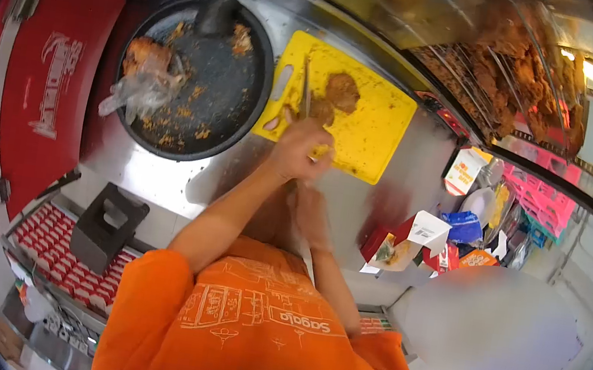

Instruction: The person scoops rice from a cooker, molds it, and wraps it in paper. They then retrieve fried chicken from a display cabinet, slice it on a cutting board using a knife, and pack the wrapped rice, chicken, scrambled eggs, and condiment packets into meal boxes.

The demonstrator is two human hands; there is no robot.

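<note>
My left hand [302, 150] is closed at the lower left edge of the yellow cutting board [371, 131], around the near end of a long, thin knife-like tool [306, 81] that points away from me over the board. Beside the tool lies a brown breaded piece [342, 91], with another brown piece [320, 111] just below it, close to my fingers. My right hand [311, 215] is blurred by motion, nearer my body and just below my left hand; its fingers and anything in them cannot be made out. Crumbs are scattered on the board.
A round black tray [210, 99] on the left holds crumbs, fried food, a clear plastic bag [140, 93] and a dark block. A glass case [521, 72] of fried pieces is at the upper right. Boxes [425, 230] and packets lie right; a red case [49, 70] stands left.
</note>
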